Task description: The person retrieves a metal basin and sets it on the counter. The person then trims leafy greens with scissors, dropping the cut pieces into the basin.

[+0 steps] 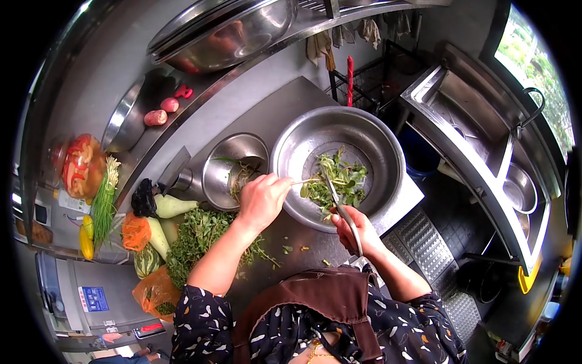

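A thin stem point(301, 181) is pinched by the fingers of the left hand point(259, 203), which are closed around its end with no gap seen. By the right hand point(357, 233) a pair of scissors point(333, 190) is gripped, its fingers curled around the handle; how far the blades are parted cannot be told.

The stem is carried over the left rim of a large steel basin point(388, 213), its long axis running sideways, from the left fingers rightward toward the leaves. The scissors are pointed away from the body, tilted slightly left, so that the stem's line is crossed steeply near the leafy end. Whether the stem is caught between the blades cannot be made out. The stem is held by the left hand, and its leafy end is met by the blades rather than by the right fingers.

Under the blades, loose leafy greens point(350, 182) are gathered on the basin's floor. The basin is set toward the right edge of the desk point(290, 109). Beside it, to the left, is placed a smaller steel bowl point(216, 174) with stringy scraps point(242, 175) inside. Farther toward the desk's left edge, uncut-looking greens point(200, 242) are heaped beside 2 pale green gourds point(173, 206).
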Demonstrator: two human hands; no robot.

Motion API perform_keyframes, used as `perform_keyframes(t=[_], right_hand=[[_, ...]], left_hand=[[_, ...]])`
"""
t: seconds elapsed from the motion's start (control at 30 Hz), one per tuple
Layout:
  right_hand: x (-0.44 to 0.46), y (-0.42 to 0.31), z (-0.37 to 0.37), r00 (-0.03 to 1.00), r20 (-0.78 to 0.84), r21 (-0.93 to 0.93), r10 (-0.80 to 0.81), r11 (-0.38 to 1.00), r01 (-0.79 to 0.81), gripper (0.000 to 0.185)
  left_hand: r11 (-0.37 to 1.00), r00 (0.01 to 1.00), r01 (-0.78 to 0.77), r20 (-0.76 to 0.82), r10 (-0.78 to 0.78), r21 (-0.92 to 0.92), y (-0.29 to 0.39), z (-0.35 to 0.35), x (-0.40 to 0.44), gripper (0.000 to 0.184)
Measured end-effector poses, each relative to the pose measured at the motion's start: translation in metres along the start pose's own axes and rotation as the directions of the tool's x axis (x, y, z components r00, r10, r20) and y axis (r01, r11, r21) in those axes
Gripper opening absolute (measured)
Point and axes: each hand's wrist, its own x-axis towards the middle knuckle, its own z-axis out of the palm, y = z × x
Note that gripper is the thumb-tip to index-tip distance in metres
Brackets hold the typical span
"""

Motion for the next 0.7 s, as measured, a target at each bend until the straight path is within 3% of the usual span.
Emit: perform_keyframes(t=[0.07, 0.13, 0.23, 0.37, 0.5, 0.7], right_hand=[[-0.004, 0.003, 0.0, 0.999, -0.046, 0.028, -0.001, 1.0, 0.002, 0.048], [-0.009, 0.009, -0.002, 0.997, -0.054, 0.08, -0.06, 0.995, 0.064, 0.05], [-0.016, 0.016, -0.001, 1.0, -0.013, 0.159, 0.01, 0.987, -0.008, 0.052], [-0.008, 0.009, 0.004, 0.995, 0.073, 0.079, 0.071, 0.994, -0.077, 0.046], [0.009, 0.01, 0.012, 0.997, -0.004, 0.005, 0.078, 0.997, -0.078, 0.041], [0.0, 0.014, 0.013, 0.997, 0.051, 0.06, 0.056, 0.996, -0.059, 0.048]], left_hand=[[0.996, 0.997, 0.073, 0.008, -0.072, -0.046, -0.003, 0.003, -0.002, 0.017], [0.95, 0.967, 0.256, 0.067, -0.248, -0.178, -0.009, 0.004, -0.004, 0.014], [0.931, 0.954, 0.299, 0.083, -0.288, -0.209, -0.012, -0.001, -0.006, 0.016], [0.923, 0.952, 0.305, 0.111, -0.286, -0.233, -0.011, -0.006, -0.009, 0.018], [0.945, 0.968, 0.247, 0.104, -0.229, -0.217, -0.014, -0.011, -0.017, 0.018], [0.939, 0.961, 0.271, 0.117, -0.251, -0.209, -0.028, -0.015, -0.03, 0.018]])
